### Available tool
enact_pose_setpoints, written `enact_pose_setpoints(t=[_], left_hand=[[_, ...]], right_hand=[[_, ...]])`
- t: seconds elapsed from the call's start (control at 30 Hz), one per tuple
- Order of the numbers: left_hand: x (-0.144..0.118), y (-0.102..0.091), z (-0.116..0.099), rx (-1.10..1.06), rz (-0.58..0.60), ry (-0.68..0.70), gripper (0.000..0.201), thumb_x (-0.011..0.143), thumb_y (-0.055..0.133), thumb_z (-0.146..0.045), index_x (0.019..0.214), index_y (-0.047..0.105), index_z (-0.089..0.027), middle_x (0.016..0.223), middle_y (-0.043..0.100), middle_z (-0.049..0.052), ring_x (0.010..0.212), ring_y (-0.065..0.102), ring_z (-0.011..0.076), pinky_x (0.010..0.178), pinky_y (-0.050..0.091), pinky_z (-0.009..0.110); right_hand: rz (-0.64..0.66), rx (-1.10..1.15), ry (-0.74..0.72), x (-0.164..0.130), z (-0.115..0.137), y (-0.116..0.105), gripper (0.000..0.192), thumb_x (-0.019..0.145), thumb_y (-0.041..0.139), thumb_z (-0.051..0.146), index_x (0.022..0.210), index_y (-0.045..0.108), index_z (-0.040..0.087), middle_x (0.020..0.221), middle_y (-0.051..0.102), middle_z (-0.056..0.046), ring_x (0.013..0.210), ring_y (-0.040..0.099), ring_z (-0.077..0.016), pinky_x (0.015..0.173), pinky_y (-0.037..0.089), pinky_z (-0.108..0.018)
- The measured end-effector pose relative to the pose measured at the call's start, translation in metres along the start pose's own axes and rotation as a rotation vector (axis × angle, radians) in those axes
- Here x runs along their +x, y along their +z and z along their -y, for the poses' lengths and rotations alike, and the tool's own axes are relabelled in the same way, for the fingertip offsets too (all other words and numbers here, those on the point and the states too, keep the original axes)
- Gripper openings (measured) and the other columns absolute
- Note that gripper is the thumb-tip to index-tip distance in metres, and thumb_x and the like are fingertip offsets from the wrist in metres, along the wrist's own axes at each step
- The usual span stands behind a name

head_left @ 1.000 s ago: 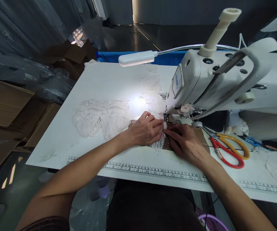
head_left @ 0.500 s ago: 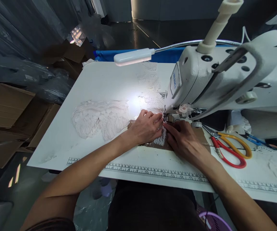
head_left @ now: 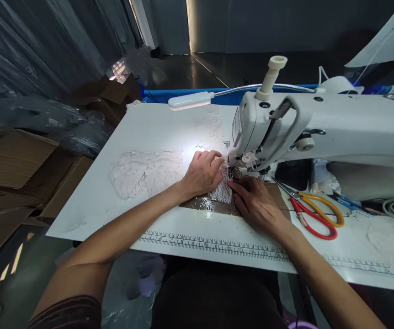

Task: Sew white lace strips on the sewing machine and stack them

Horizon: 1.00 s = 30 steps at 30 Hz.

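Note:
A strip of white lace [head_left: 223, 191] lies under the needle area of the white sewing machine [head_left: 248, 132]. Left of the presser foot [head_left: 236, 174], my left hand [head_left: 204, 172] rests on the lace with bent fingers closed on it. My right hand [head_left: 257, 198] is in front of the foot, thumb and forefinger pinched at the lace's right edge; its other fingers are curled under and partly hidden. Beneath the lace is a brown board [head_left: 197, 204] with shiny bits on it. More gathered white lace [head_left: 145, 173] spreads to the left on the table.
Scissors [head_left: 315, 210] with red and yellow handles lie right of my right hand. A lamp [head_left: 190, 100] on a bendy neck shines over the white table [head_left: 90, 201]. A printed ruler [head_left: 217, 246] runs along its front edge. Cardboard boxes [head_left: 15, 160] stand at the left.
The camera view has shifted, so the machine sits lower and further left. My left hand has moved slightly forward, away from the needle, and more lace shows between my hands.

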<state>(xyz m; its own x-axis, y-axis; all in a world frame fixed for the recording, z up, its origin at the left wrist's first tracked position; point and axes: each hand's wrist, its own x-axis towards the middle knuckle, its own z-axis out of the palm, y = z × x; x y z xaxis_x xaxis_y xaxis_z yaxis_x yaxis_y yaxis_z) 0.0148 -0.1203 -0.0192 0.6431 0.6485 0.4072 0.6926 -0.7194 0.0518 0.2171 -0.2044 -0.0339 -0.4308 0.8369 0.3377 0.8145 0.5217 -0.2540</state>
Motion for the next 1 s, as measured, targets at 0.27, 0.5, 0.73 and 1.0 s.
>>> enact_pose_setpoints(t=[0.27,0.5,0.73,1.0], left_hand=[[0.016,-0.004,0.038,-0.018,0.156,0.066,0.028,0.098,0.038,-0.022,0.120,0.054,-0.013,0.137,0.051,0.019,0.111,0.055,0.0301,0.087,0.044,0.047],[-0.019,-0.010,0.004,-0.275,0.101,0.266,0.026,0.100,0.044,-0.027,0.115,0.060,-0.012,0.112,0.065,0.014,0.098,0.062,0.0229,0.082,0.049,0.040],[-0.026,-0.007,0.009,-0.350,0.101,0.259,0.027,0.097,0.057,-0.034,0.117,0.064,-0.017,0.118,0.066,0.011,0.103,0.062,0.0242,0.089,0.047,0.044],[-0.030,-0.012,-0.001,-0.422,0.055,0.295,0.026,0.095,0.061,-0.037,0.106,0.065,-0.014,0.104,0.068,0.010,0.093,0.063,0.0213,0.083,0.048,0.038]], right_hand=[[0.042,0.232,0.071,-0.011,-0.006,-0.015,0.046,0.096,0.044,0.027,0.142,0.050,0.019,0.118,0.057,-0.016,0.108,0.057,-0.0286,0.096,0.051,-0.048],[0.074,0.349,0.146,-0.018,-0.016,-0.036,0.039,0.095,0.045,0.029,0.129,0.062,0.017,0.118,0.063,-0.014,0.108,0.063,-0.0276,0.097,0.051,-0.047],[0.066,0.368,0.153,-0.019,-0.012,-0.033,0.037,0.095,0.047,0.028,0.124,0.065,0.016,0.120,0.064,-0.014,0.109,0.064,-0.0266,0.095,0.052,-0.044],[0.047,0.409,0.088,-0.007,-0.014,-0.034,0.032,0.094,0.049,0.024,0.119,0.068,0.020,0.108,0.068,-0.011,0.098,0.067,-0.0247,0.088,0.055,-0.042]])
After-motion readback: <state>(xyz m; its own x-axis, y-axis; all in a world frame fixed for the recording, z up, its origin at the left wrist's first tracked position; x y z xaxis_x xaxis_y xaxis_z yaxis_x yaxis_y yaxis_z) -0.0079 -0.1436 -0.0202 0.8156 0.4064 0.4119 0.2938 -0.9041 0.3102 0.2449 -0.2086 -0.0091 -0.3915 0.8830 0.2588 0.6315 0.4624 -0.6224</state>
